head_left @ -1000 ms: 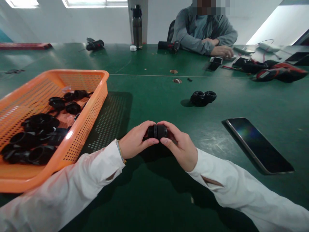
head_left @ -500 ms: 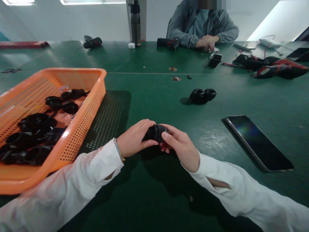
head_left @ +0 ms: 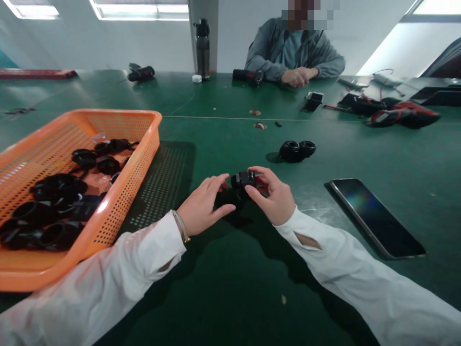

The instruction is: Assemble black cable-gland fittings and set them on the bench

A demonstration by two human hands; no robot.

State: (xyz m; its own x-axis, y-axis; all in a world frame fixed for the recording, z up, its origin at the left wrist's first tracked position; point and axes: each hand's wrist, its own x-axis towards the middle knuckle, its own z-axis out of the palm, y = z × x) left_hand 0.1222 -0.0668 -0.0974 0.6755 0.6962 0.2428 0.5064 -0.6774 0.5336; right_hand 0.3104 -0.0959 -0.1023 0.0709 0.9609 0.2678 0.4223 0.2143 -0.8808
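A small black cylindrical fitting (head_left: 241,179) is gripped at its right end by the thumb and fingers of my right hand (head_left: 275,198), just above the green table (head_left: 230,283). Its left end points towards my left hand (head_left: 203,206), which is open with thumb and fingers apart and a narrow gap between them and the fitting. Two similar black round fittings (head_left: 297,151) lie side by side on the table beyond my right hand.
On the left stands an orange perforated basket (head_left: 124,192) with several black parts (head_left: 59,187). A phone (head_left: 376,218) lies at right. Farther back are a bottle (head_left: 202,50), a black-and-red tool (head_left: 248,77), bundled wired parts (head_left: 399,113) and a seated person (head_left: 293,53).
My left hand has let go of the fitting and opened, drawing back slightly left. The fitting stays in my right hand. The seated person's hands have come together.
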